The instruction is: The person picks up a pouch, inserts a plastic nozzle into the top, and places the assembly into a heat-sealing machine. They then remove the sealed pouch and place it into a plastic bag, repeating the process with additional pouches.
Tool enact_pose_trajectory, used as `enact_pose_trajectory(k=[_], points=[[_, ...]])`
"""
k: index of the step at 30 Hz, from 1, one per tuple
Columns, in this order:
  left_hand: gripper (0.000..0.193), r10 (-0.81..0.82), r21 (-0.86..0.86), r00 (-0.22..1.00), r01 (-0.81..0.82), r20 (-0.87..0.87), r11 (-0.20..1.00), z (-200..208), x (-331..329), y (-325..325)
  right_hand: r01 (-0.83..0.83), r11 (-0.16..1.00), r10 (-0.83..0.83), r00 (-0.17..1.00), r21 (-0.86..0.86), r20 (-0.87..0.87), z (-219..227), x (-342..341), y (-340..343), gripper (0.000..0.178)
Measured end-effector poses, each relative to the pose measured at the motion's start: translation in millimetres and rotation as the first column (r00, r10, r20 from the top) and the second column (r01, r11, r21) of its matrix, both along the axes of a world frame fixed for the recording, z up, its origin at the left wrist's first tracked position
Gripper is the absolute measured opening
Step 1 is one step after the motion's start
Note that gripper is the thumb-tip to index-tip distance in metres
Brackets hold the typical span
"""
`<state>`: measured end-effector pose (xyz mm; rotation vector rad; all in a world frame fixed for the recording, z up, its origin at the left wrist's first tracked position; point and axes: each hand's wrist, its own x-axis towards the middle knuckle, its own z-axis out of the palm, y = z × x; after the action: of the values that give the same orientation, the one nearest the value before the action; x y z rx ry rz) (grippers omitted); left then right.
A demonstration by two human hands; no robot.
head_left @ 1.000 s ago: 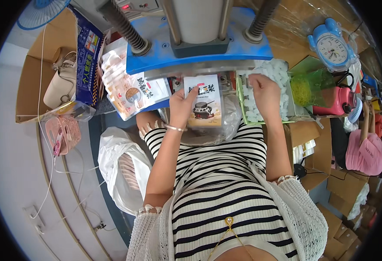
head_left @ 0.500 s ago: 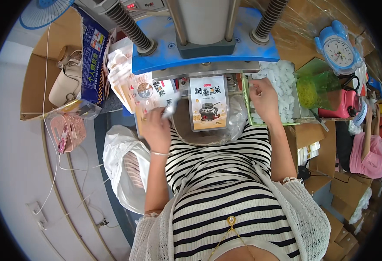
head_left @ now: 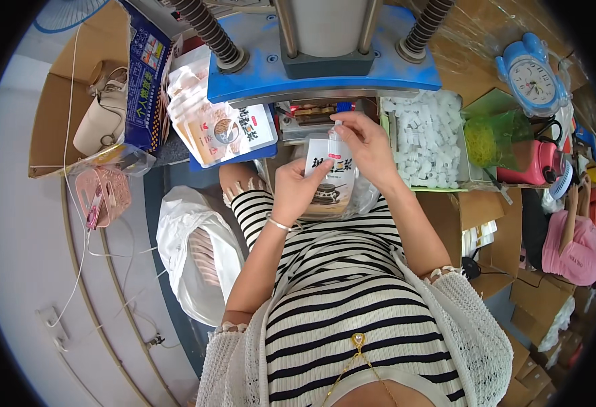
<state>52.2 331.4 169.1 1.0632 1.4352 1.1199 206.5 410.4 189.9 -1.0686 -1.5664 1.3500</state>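
Above our lap (head_left: pixel 339 237) we grip the pouch (head_left: pixel 332 192) in our left hand (head_left: pixel 296 192), thumb in front, apparently to steady it while our right hand (head_left: pixel 369 150), nearly closed, pinches a clear piece (head_left: pixel 337 128) at its top, white pieces (head_left: pixel 425 142) heaped at our right, presumably for easy reach.

Our left grip (head_left: pixel 292 191) pinches a printed pouch (head_left: pixel 332 182) over our lap, its thumb across the front; our right grip (head_left: pixel 367 148) holds a small translucent piece (head_left: pixel 337 130) at the pouch's top edge. Ahead of us hangs the blue plate (head_left: pixel 325 80) of a press. A fanned stack of pouches (head_left: pixel 225 132) lies to our left, and small white pieces (head_left: pixel 425 136) fill a green-edged box on our right, with a blue alarm clock (head_left: pixel 530 80) beyond. A person in pink (head_left: pixel 572 249) is farther right.
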Motion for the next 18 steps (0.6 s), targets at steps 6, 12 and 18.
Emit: enact_pose_trajectory(k=[6,12,18], points=[[0.026,0.072,-0.055,0.985,-0.064,0.156,0.996,-1,-16,31,0.258,0.821,-0.465,0.821,0.510,0.333,4,26,17,0.017],[0.027,-0.041,-0.099,0.906,-0.001,-0.421,0.995,23,-26,54,0.015,0.684,-0.610,0.561,0.729,0.560,-7,64,46,0.013],[0.028,0.652,0.663,0.167,0.013,-0.739,0.748,23,-59,23,0.080,0.731,-0.544,0.668,0.678,0.508,2,75,53,0.013]])
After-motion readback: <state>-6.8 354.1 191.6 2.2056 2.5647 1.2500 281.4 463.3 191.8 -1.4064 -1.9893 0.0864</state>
